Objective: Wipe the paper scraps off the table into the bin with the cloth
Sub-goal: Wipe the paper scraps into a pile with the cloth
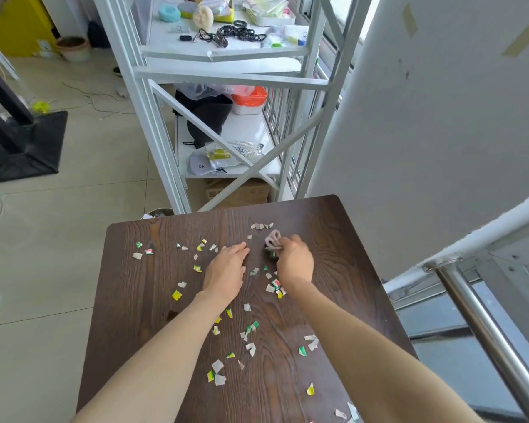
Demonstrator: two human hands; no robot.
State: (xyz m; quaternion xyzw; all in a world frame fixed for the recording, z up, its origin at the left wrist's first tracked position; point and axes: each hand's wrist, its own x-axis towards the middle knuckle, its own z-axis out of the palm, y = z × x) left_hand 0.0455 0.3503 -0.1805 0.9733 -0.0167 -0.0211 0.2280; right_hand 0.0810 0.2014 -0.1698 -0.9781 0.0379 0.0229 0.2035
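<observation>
Your right hand (293, 264) is curled shut around a small pinkish-grey cloth (272, 239), pinching it between the fingertips and thumb so that a bunched loop of it sticks out past the knuckles, toward the far edge of the table (153, 300). The cloth sits low over the dark wood, right of the table's middle and closer to the far edge than the near one; whether it touches the surface you cannot tell.

Your left hand (225, 270) lies just beside it, palm down, fingers straight and close together, flat on or just above the wood and holding nothing.

Paper scraps (217, 366), white, green and yellow, are scattered over most of the table: a few near the far left corner, a small cluster past the cloth by the far edge, some between and under your hands, and many more toward the near edge between your forearms.

The rim of a bin (161, 212) peeks out just beyond the far edge, toward the far left corner.
</observation>
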